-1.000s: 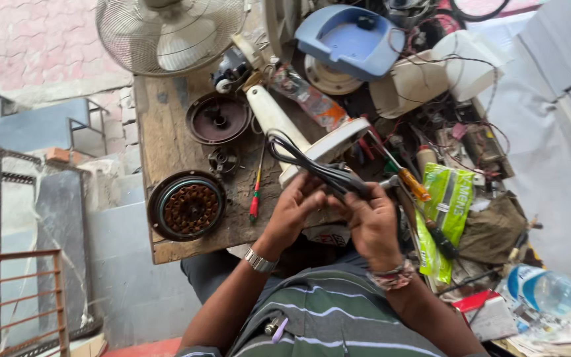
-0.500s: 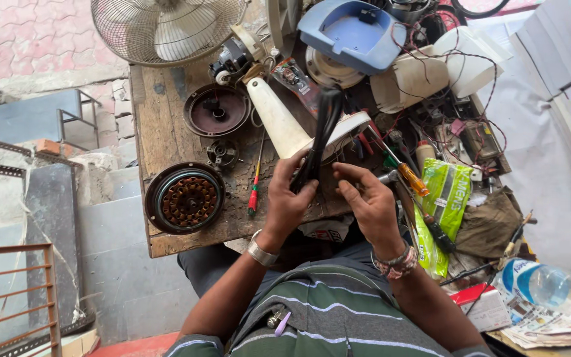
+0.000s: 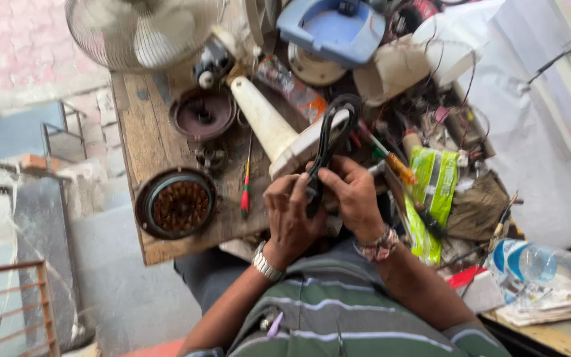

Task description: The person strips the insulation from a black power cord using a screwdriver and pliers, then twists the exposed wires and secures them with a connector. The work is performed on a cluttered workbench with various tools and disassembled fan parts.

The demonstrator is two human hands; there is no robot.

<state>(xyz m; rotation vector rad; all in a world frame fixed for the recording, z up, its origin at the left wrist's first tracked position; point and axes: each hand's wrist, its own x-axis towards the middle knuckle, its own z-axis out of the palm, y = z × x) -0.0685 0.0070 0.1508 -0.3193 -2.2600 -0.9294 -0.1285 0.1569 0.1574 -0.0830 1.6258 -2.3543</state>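
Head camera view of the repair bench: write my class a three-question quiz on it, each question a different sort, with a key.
1. True or false: both hands grip the looped black cable.
2. Which lies left of the red-and-green screwdriver on the wooden table?
A. round motor winding
B. plastic bottle
C. green packet
3. Fill in: the left hand's wrist wears a metal ____.

Key
1. True: the left hand and right hand both hold it.
2. A, the round motor winding.
3. Watch.
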